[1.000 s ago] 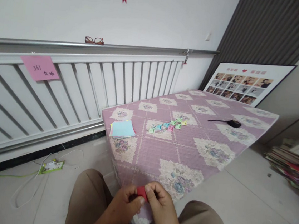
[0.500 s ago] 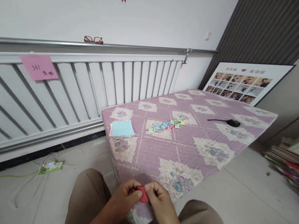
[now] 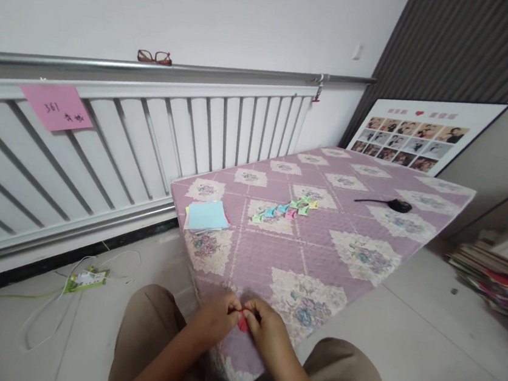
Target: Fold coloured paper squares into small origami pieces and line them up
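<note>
Between my two hands, over the near corner of the table, is a small piece of folded red paper (image 3: 243, 322). My left hand (image 3: 220, 316) pinches its left side with thumb and forefinger. On the right side, the fingers of my right hand (image 3: 265, 325) are closed on it too, and they cover much of the paper. Farther up the table lies a group of several small folded paper pieces (image 3: 283, 209) in green, blue, pink and yellow. A stack of coloured paper sheets (image 3: 206, 216), light blue on top, rests near the table's left edge.
A purple flowered cloth covers the table (image 3: 269, 259). On its right side lies a black long-handled object (image 3: 399, 205). A white radiator (image 3: 224, 132) runs along the wall, with glasses (image 3: 154, 57) on the pipe above. A power strip (image 3: 86, 280) sits on the floor.
My hands have drawn closer together around the red paper, and less of it shows. They sit slightly higher in view. The camera view has shifted a little.
</note>
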A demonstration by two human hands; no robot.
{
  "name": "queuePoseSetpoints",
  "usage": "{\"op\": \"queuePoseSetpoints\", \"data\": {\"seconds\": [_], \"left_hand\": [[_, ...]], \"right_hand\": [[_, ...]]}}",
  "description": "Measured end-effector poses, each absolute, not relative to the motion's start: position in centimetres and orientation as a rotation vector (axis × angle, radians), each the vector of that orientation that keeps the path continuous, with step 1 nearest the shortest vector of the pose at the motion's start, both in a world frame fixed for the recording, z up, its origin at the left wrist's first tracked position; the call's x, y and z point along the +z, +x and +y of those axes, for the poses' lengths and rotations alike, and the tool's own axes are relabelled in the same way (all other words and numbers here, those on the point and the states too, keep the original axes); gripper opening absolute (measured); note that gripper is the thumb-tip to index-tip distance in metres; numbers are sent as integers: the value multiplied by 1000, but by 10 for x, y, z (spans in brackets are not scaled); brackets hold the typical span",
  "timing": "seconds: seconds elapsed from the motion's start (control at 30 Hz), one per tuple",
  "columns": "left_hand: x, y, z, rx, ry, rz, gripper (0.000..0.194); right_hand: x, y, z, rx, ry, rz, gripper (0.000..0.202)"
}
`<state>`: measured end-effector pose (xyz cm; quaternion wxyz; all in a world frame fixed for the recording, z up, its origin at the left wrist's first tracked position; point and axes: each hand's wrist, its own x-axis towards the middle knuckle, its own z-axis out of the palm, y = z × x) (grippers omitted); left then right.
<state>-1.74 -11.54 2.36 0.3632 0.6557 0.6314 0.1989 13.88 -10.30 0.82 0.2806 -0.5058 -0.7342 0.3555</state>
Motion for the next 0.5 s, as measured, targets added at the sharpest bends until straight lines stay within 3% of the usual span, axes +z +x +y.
{"op": "queuePoseSetpoints", "data": {"seconds": [0.2, 0.5], "left_hand": [[22, -18, -105, 382, 1822, 1697, 14], [16, -20, -101, 276, 1926, 1683, 12]], "right_hand": [[9, 141, -96, 734, -1345, -2184, 13], [10, 152, -88, 811, -1265, -2298, 28]]}}
